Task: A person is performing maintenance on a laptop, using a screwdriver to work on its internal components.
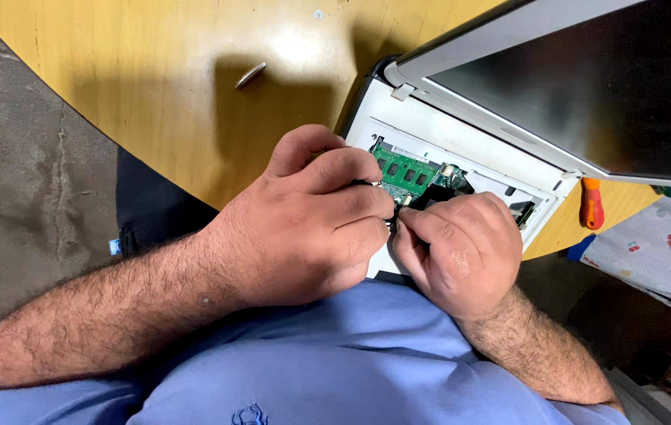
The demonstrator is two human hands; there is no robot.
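A white laptop (pixel 461 138) lies open on a round wooden table (pixel 154 102), its dark screen (pixel 587 86) tilted up at the right. An opening in its white base shows a green memory board (pixel 408 169) with black chips. My left hand (pixel 304 220) rests over the near edge of that opening, its fingertips pinched at the board's lower corner. Pressed against it, my right hand (pixel 450 248) has its thumb and forefinger closed on a small dark part beside the board. What that part is, the fingers hide.
A small metal pin-like piece (pixel 250 75) lies on the table beyond the laptop. An orange-handled screwdriver (pixel 591 203) sits at the table's right edge. A patterned white cloth (pixel 658 244) is at the right. Grey concrete floor (pixel 12 181) lies to the left.
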